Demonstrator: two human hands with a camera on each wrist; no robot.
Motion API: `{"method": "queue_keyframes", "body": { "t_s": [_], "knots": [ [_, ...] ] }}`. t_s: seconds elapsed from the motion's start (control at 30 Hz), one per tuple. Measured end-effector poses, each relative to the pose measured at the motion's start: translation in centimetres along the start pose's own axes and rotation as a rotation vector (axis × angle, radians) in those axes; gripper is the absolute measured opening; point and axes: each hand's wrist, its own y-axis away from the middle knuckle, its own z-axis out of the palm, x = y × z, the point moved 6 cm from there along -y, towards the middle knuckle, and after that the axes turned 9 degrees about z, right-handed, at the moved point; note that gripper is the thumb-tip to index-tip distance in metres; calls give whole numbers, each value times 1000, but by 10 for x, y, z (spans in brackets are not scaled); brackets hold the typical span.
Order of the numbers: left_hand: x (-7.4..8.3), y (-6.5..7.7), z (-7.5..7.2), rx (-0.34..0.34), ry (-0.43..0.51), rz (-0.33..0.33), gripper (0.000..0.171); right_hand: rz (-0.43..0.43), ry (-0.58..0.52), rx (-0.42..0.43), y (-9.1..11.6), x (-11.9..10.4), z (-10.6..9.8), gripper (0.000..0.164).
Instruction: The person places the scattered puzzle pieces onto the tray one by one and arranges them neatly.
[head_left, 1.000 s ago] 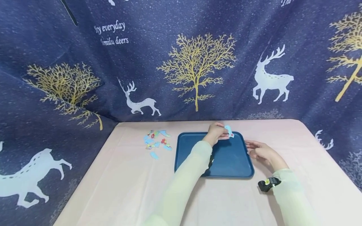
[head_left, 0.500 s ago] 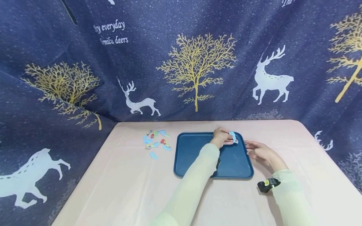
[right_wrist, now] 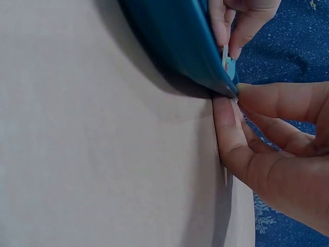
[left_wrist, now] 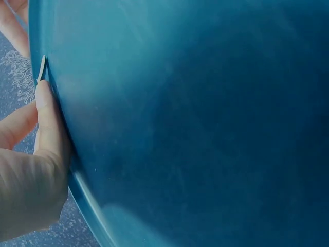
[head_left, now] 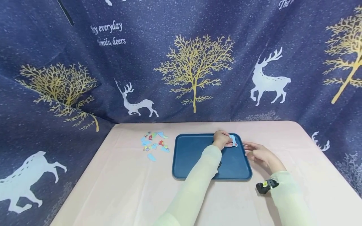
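Observation:
Thumb and fingers of my left hand (head_left: 222,139) pinch a light blue jigsaw piece (head_left: 233,141) with a small red patch, over the top right corner of the dark blue tray (head_left: 192,157). From the left wrist view, the piece (left_wrist: 42,68) shows edge-on beside the tray's raised rim (left_wrist: 85,193). My right hand (head_left: 261,153) is at the tray's right side. Its thumb (right_wrist: 277,100) presses on the rim while curled fingers go under it, as the right wrist view shows. Part of the piece (right_wrist: 231,67) appears there behind the rim.
Several loose jigsaw pieces (head_left: 151,157), light blue with red, yellow and green, lie left of the tray on the pale pink tablecloth (head_left: 113,188). A dark blue curtain (head_left: 181,62) with deer and trees hangs behind the table. A black wrist camera (head_left: 266,186) is on the right wrist.
My left hand has moved right and slightly down with the jigsaw piece, from the tray's far edge into its top right corner. The right hand has stayed at the tray's side.

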Motion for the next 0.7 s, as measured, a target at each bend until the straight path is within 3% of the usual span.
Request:
{"method": "queue_keyframes", "body": {
  "t_s": [0.23,0.7],
  "knots": [
    [-2,-6,1,10,-17,10,23,9,12,7,1,-2,1,83],
    [7,1,-6,23,-10,79,22,-4,28,25,1,-1,1,81]
  ]
}}
